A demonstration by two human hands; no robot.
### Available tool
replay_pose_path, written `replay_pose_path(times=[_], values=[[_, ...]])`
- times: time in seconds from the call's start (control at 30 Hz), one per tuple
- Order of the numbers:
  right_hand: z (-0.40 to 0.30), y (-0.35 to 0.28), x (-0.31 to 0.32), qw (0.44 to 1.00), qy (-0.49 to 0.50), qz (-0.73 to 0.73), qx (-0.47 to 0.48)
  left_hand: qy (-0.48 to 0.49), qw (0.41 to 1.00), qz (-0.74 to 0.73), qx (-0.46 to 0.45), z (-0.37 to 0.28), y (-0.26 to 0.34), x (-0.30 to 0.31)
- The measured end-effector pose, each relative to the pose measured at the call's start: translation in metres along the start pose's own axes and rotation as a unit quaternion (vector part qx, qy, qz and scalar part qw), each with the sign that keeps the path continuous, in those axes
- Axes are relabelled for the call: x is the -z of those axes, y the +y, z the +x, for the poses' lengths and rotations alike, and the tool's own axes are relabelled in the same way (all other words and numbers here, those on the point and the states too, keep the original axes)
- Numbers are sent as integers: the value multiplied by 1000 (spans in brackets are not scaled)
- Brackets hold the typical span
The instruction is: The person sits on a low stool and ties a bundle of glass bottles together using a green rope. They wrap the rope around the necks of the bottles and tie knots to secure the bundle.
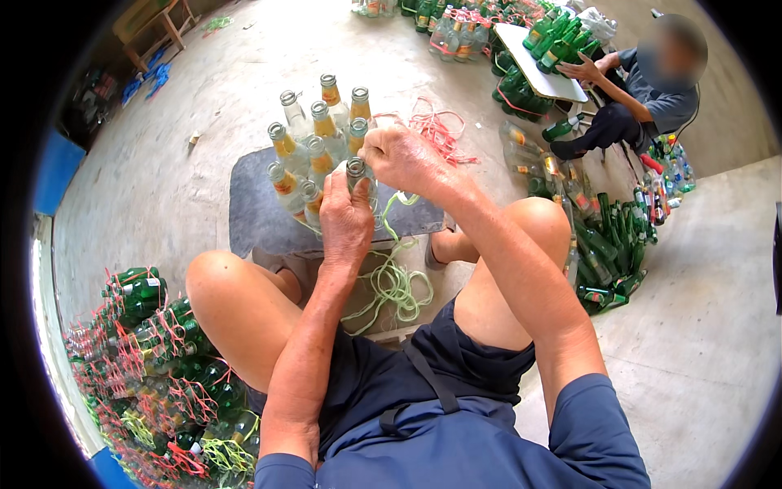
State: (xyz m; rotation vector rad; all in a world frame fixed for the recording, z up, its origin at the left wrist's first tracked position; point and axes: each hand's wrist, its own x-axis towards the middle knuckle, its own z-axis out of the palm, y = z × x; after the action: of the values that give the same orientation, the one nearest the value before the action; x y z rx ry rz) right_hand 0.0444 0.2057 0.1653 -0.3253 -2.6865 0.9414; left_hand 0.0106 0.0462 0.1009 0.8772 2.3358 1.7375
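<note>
A cluster of clear glass bottles (pixel 321 162) with yellow neck labels stands upright on a dark board (pixel 259 198) between my knees. My left hand (pixel 346 211) grips the nearest bottle (pixel 355 168) around its neck, thumb on the right side. Just right of the bottle necks, my right hand (pixel 400 156) is raised with its fingers curled in; whether something thin is inside them is hidden. Pale green plastic string (pixel 397 287) runs from the board's right part down into a loose tangle. Some string also shows low around the bottles at the front left.
Pink string (pixel 440 131) lies beyond the board. Tied bottle bundles (pixel 146 354) are heaped at my left; loose bottles (pixel 602 244) lie at my right. At the upper right a seated person (pixel 635 91) reaches toward green bottles (pixel 559 40) on a white board (pixel 537 67).
</note>
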Motion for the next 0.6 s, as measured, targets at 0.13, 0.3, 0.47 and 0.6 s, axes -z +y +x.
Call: replay_pose_path(times=[0.13,0.3,0.47,0.6], values=[[-15,0,-5,999,22,25,-39,9,999,26,-47,1,-8,-1],[-35,-5,-9,996,51,45,-52,6,998,25,-51,1,-9,-1],[-51,-18,-14,995,79,-16,-66,-10,1000,10,-20,0,-1,3],[-59,-28,-16,991,79,-83,-64,-11,1000,15,-22,0,5,6]])
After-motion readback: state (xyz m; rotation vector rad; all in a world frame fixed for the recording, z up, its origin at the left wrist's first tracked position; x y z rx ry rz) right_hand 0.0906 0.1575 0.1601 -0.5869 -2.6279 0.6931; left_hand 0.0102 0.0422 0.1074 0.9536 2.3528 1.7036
